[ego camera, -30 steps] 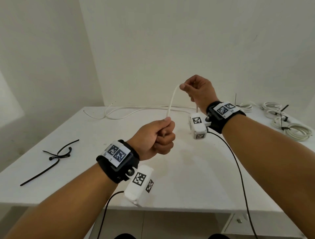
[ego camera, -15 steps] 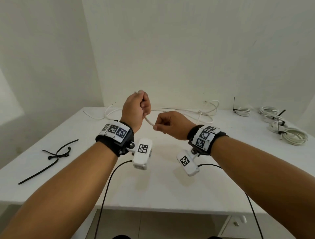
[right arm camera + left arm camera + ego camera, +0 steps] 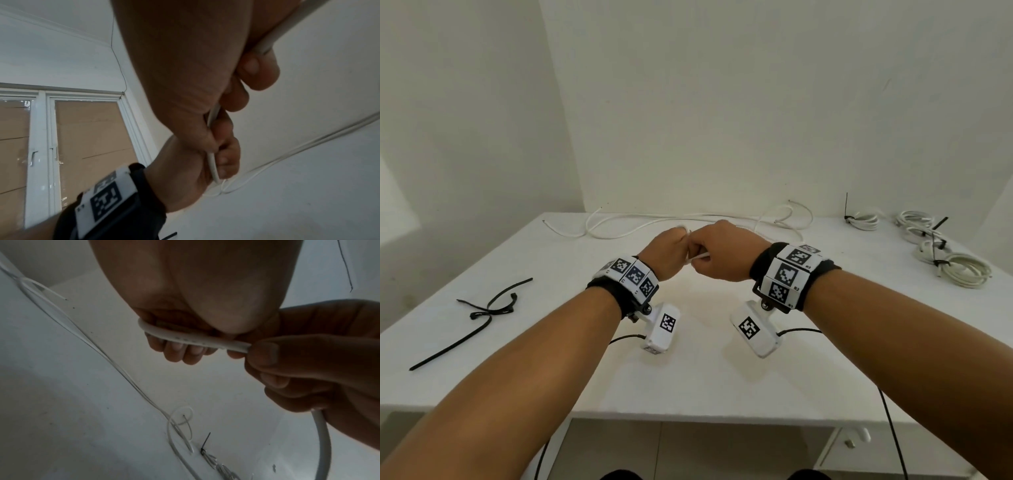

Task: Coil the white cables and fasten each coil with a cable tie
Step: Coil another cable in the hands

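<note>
Both hands meet above the middle of the white table (image 3: 722, 370). My left hand (image 3: 669, 255) is a fist around a small loop of white cable (image 3: 185, 337). My right hand (image 3: 717, 255) pinches the same cable (image 3: 698, 257) right beside it, thumb and forefinger curled on it; the cable (image 3: 212, 164) runs on through that fist and hangs below it. More loose white cable (image 3: 688, 219) lies stretched along the table's far edge. Black cable ties (image 3: 482, 311) lie at the left.
Several tied white coils (image 3: 935, 246) with black ties sit at the table's far right. Walls close the back and left sides. Black camera leads (image 3: 890, 421) hang from both wrists over the front edge.
Both hands came down and together: the left lowered from its raised spot, the right closed in until the fists touch. The cable span between them shrank to a short loop.
</note>
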A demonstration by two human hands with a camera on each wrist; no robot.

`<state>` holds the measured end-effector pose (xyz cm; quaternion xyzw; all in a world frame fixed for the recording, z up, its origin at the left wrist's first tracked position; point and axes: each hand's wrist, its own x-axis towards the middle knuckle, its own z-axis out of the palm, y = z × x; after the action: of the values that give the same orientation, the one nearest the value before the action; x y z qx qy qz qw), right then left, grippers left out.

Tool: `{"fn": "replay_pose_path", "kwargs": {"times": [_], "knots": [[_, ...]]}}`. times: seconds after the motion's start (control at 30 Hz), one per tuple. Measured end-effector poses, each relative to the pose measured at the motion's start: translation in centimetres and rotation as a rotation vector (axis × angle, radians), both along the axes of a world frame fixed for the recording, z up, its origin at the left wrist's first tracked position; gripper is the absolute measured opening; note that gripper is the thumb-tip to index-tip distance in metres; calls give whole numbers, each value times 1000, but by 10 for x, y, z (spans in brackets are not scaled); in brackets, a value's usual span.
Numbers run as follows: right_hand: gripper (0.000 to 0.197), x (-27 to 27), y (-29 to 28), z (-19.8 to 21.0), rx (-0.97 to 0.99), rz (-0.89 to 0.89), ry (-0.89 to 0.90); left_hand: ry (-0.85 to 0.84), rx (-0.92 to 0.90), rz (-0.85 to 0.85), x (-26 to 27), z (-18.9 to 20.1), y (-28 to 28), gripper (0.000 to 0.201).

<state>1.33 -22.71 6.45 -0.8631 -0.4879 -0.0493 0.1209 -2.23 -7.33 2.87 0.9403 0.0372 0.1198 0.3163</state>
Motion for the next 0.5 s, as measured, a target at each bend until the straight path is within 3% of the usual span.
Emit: {"fn": "replay_pose_path", "kwargs": {"times": [0.1,0.23,0.37,0.5], "knots": [[12,1,-10,10,-13,-27,-9,26,-83,-35,4,-2,-6,27],[14,6,-25,17,30,-47,-14,113,-454,-140,6,-1,-25,32],[13,14,-37,21,101,-31,19,116,-758,-134,4,-5,-40,32],[10,24,-51,26,220,-53,58,186,-960,-197,3,-4,-49,44]]}}
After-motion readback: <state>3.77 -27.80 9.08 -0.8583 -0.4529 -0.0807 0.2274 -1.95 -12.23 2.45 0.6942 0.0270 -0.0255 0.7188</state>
